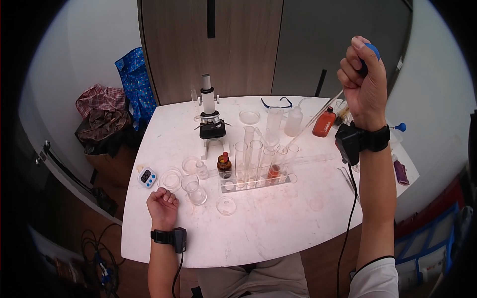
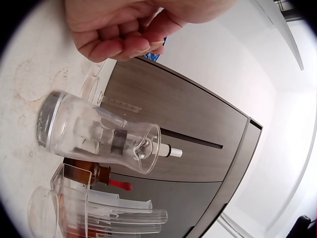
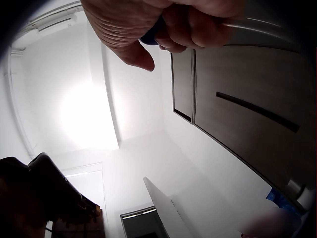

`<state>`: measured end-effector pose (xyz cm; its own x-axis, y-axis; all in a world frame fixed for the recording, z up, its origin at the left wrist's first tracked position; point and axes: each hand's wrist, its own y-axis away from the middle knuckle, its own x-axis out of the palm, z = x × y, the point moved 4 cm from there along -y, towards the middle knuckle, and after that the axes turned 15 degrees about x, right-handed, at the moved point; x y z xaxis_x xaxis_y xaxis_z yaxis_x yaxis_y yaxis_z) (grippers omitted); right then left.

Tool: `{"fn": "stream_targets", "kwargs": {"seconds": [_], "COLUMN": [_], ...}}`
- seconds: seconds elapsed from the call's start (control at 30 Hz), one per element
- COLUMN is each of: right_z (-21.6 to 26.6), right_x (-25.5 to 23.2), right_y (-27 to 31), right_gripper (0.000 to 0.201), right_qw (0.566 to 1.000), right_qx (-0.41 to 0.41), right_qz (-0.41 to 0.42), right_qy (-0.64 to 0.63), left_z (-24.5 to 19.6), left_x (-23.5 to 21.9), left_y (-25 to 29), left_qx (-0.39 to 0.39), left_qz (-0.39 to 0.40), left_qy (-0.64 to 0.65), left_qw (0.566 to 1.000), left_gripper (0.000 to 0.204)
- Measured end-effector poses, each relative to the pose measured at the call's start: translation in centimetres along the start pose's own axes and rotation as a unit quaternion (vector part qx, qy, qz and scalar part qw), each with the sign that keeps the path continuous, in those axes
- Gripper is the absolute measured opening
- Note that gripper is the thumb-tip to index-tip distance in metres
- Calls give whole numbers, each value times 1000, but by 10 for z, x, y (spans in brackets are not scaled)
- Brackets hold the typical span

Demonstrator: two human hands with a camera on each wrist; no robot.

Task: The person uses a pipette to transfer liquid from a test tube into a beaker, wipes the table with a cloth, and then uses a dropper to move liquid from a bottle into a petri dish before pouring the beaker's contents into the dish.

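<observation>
Raised at the upper right in the head view, the right hand (image 1: 366,84) grips a blue rubber bulb (image 1: 371,51). From it a long glass pipette (image 1: 318,115) slants down to the mouths of test tubes in a clear rack (image 1: 258,186); which tube it meets, I cannot tell. One tube holds orange-red liquid (image 1: 274,172). In the right wrist view the fingers (image 3: 198,32) curl round the bulb (image 3: 151,35). Near a glass flask (image 1: 190,185), the left hand (image 1: 163,208) lies with fingers loosely curled, holding nothing; the left wrist view shows the hand (image 2: 133,25) above the flask (image 2: 94,131).
A microscope (image 1: 211,124) stands behind the rack, and a brown dropper bottle (image 1: 225,166) beside it. Petri dishes, a timer (image 1: 146,177) and a small dish (image 1: 226,205) lie around the left side. An orange-red bottle (image 1: 324,122), a wash bottle (image 1: 294,120) and tweezers (image 1: 348,180) are to the right.
</observation>
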<state>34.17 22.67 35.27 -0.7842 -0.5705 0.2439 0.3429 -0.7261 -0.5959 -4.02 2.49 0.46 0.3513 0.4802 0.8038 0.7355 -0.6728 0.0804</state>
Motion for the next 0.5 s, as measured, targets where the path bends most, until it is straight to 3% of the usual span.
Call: {"fn": "stream_targets", "kwargs": {"seconds": [0.23,0.33,0.5], "right_z": [-1,-4,-7], "right_x": [3,1,3], "right_y": [3,1,1], "right_gripper": [27,32,33], "right_qw": [999,1000,1000], "right_qx": [-40,-26,-3], "right_qz": [-25,-1,-28], "right_qy": [1,-8,-1], "left_z": [1,1,0], "left_x": [0,-3,-2], "left_y": [0,-1,0], "left_qx": [-3,-6,0], "left_qz": [3,4,-4], "left_qy": [-1,1,-5], "left_qw": [1000,1000,1000], "left_gripper": [12,11,11]}}
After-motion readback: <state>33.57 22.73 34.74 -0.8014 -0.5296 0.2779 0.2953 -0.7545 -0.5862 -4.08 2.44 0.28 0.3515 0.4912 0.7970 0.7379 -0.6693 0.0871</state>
